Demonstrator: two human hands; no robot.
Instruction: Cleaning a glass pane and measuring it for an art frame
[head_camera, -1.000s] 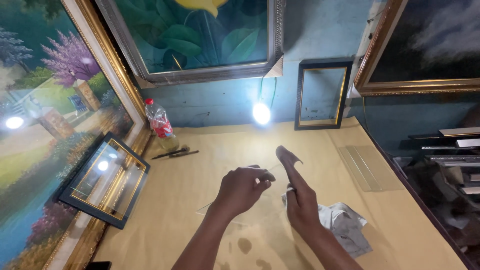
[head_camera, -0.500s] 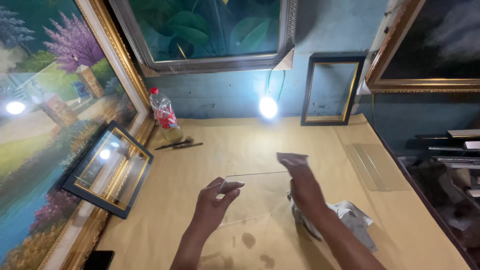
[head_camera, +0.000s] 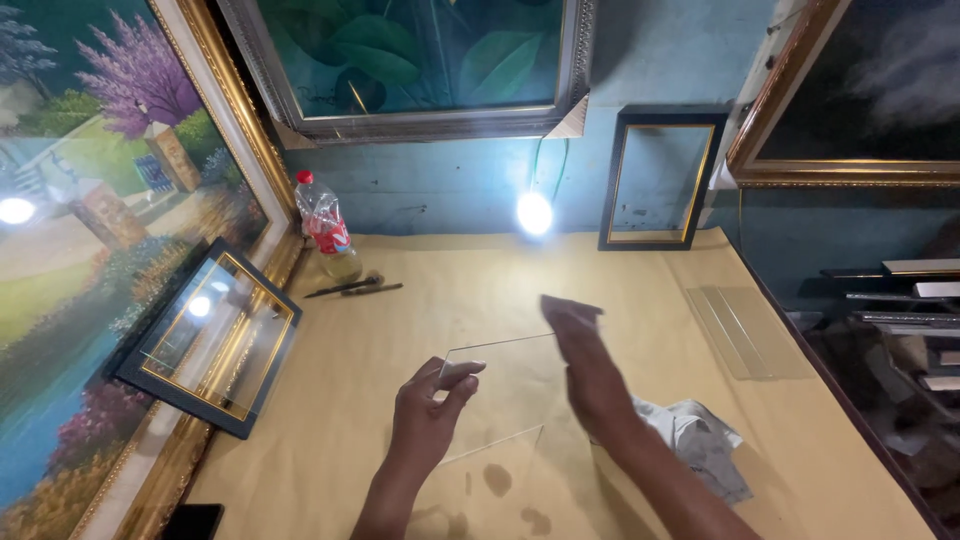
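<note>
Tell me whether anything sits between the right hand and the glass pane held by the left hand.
Nothing visible does. The left hand pinches the glass pane at its left edge, and the right hand is already at its right edge. The crumpled cloth lies off to the right on the table.

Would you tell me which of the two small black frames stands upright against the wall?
The empty black frame right of the lamp; the other leans tilted at left.

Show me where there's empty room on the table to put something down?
Bare brown tabletop lies open between the plastic bottle, the lamp and the clear sheets on the right. It's crowded near the front, where the left hand holds a glass pane, the right hand beside a crumpled cloth.
</note>
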